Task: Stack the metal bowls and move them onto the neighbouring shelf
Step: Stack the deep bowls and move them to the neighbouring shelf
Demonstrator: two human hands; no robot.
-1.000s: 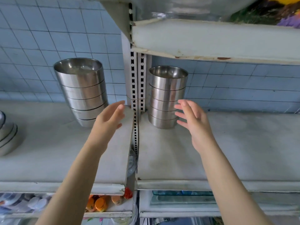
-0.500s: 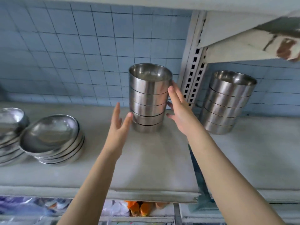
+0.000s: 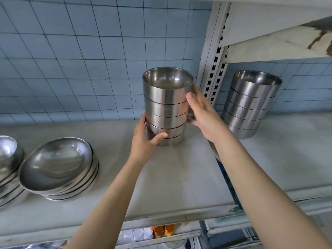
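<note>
A tall stack of straight-sided metal bowls [image 3: 166,97] stands on the left shelf [image 3: 172,177], close to the slotted upright. My left hand [image 3: 145,139] grips the stack low on its left side, thumb across the front. My right hand [image 3: 201,114] presses on its right side, fingers reaching up to the top bowl. A second, similar stack of bowls [image 3: 251,103] stands on the neighbouring right shelf [image 3: 287,150], just past the upright.
Two stacks of wide shallow metal bowls [image 3: 57,168] sit at the left end of the left shelf. The white slotted upright [image 3: 213,56] divides the two shelves. An upper shelf [image 3: 276,29] overhangs the right side. Orange-capped items [image 3: 162,230] lie on the shelf below.
My view swung left, from the right shelf to the left one. Both hands went from open in the air to closing on the left stack of bowls.
</note>
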